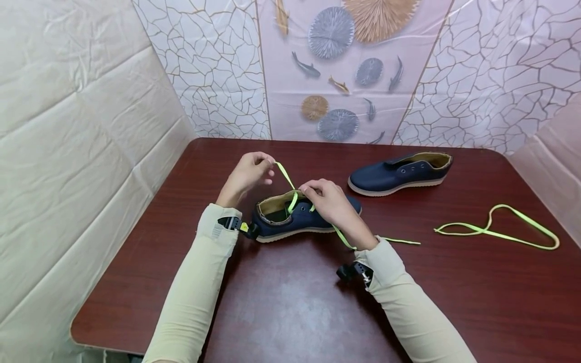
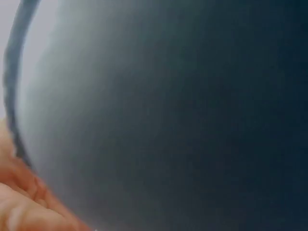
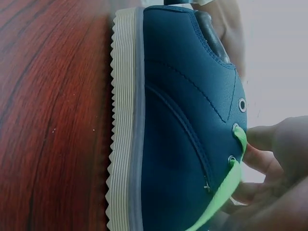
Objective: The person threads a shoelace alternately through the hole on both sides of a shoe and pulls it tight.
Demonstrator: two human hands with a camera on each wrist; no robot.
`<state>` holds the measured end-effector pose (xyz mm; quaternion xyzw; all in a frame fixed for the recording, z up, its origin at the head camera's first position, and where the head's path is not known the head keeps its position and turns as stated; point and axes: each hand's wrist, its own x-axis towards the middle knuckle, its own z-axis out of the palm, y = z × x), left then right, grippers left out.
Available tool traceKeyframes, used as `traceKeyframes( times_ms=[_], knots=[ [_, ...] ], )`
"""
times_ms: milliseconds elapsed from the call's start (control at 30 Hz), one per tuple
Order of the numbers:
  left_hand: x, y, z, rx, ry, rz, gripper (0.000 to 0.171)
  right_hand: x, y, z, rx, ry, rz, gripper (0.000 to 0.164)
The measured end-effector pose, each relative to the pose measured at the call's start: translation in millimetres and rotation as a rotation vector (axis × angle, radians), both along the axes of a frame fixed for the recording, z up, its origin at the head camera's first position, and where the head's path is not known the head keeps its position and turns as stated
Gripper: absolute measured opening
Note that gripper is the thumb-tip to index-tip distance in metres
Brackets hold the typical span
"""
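A navy shoe [image 1: 272,233] sits on the table with its toe to the right, a neon-green shoelace [image 1: 285,175] run through some of its eyelets. Above the heel opening, my left hand [image 1: 249,174] pinches one part of the lace, which slants down taut to the shoe. My right hand [image 1: 330,204] is over the lacing area, fingers curled at the shoe's upper beside the eyelets. In the right wrist view, green lace [image 3: 226,187] passes through two eyelets, and the top eyelet [image 3: 242,105] is bare. Blurred dark shoe surface [image 2: 159,115] fills most of the left wrist view.
A second navy shoe [image 1: 399,176], unlaced, stands at the back right. Another green shoelace [image 1: 522,239] lies loosely looped on the right of the brown table [image 1: 281,307]. A loose lace end [image 1: 401,241] trails beside my right wrist. A patterned wall covering [image 1: 222,70] borders the far edge.
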<state>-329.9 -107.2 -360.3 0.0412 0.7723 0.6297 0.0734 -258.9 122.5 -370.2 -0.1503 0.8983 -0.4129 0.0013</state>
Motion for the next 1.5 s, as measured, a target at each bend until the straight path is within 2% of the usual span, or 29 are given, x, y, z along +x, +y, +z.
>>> traceKeyframes(
  times_ms=[167,400,600,700,833,967,1300,1400,1500],
  knots=[
    [1.8,-4.7,6.2,0.048,0.089,0.126,0.021,1.5,-1.7,-0.4,-0.014,0.033,0.004,0.028],
    [5.3,-6.3,13.7,0.145,0.155,0.240,0.021,0.7,-1.6,-3.0,0.013,0.044,0.048,0.030],
    [6.1,-8.7,19.1,0.167,0.242,0.362,0.020,-2.0,-0.3,-4.5,0.029,0.037,0.057,0.028],
    [8.3,-11.0,22.1,0.162,0.286,0.402,0.024,-2.0,1.0,-3.9,0.019,0.030,0.058,0.028],
    [9.8,-12.9,23.7,0.147,0.327,0.421,0.026,-1.7,2.5,-3.1,0.005,0.014,0.062,0.030],
    [9.4,-13.1,22.4,0.150,0.336,0.435,0.025,-1.8,3.7,-3.3,-0.003,-0.002,0.077,0.032],
    [6.6,-9.0,21.5,0.226,0.393,0.468,0.020,-3.7,10.9,-2.3,-0.004,-0.063,0.115,0.037],
    [6.5,-7.6,22.7,0.244,0.399,0.443,0.023,-3.7,11.3,-1.0,-0.004,-0.060,0.124,0.036],
    [6.9,-6.1,24.0,0.240,0.393,0.371,0.023,-3.5,11.3,-0.6,-0.016,-0.057,0.112,0.034]
  ],
)
